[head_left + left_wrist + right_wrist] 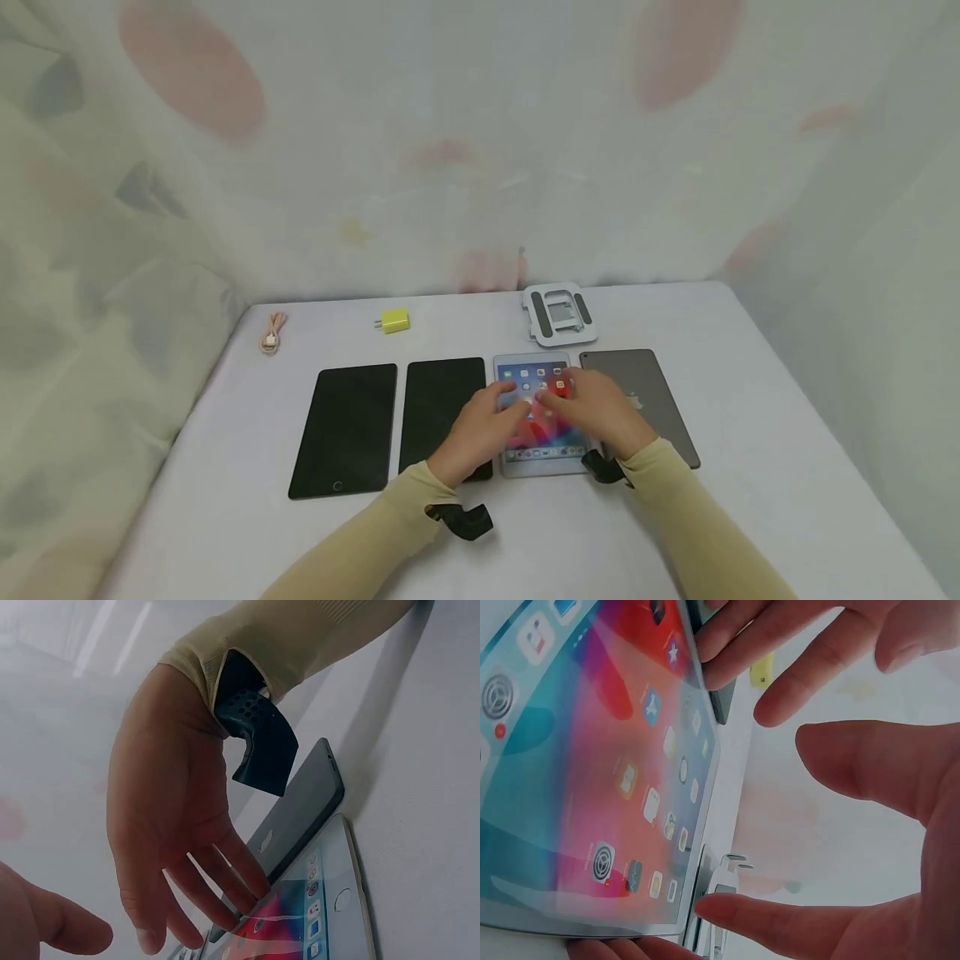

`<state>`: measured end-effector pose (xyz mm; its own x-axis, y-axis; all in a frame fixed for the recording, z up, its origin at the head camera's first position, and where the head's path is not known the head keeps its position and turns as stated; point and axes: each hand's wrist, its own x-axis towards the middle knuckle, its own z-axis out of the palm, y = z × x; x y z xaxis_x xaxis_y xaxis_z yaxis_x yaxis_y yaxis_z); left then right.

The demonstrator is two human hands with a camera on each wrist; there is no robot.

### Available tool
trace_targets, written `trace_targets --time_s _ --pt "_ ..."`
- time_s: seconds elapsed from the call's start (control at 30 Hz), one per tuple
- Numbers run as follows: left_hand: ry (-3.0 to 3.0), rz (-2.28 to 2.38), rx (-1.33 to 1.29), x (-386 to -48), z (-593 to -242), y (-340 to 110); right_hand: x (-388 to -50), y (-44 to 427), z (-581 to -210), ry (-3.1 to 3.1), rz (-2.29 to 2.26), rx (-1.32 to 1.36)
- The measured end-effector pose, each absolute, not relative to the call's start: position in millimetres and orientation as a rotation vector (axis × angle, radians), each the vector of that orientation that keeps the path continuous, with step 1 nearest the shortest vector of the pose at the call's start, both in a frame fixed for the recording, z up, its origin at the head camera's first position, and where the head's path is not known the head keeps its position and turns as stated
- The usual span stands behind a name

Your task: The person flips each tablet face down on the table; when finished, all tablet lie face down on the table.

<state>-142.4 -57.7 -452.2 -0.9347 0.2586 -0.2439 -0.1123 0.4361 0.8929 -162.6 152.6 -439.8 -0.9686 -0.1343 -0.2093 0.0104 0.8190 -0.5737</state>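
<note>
On the white table [757,400]: four tablets lie side by side in a row.
Lit tablet [536,432]: third from the left, screen up, icons showing, between a dark tablet and the grey-backed tablet [667,421].
Left hand [480,429]: reaches over the lit tablet's left side, fingers loosely spread at that edge, thumb apart from them; the grip is wide.
Right hand [606,410]: fingers along the lit tablet's right edge, thumb lifted over the screen; also wide, pinching nothing I can see.
Dark tablets: the far-left tablet [345,433] and its neighbour [442,400], both with black screens; the left forearm crosses near the neighbour's lower corner.
Folding stand [542,315]: behind the lit tablet.
Back left: yellow plug [395,321], then a coiled pink cable [272,329].
</note>
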Motion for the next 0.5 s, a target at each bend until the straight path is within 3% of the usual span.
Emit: trace_targets --time_s 0.5 --pt "2.305 1.655 0.010 -149.4 -450.1 -66.9 -160.5 152.0 -435.6 2.737 -0.886 -0.129"
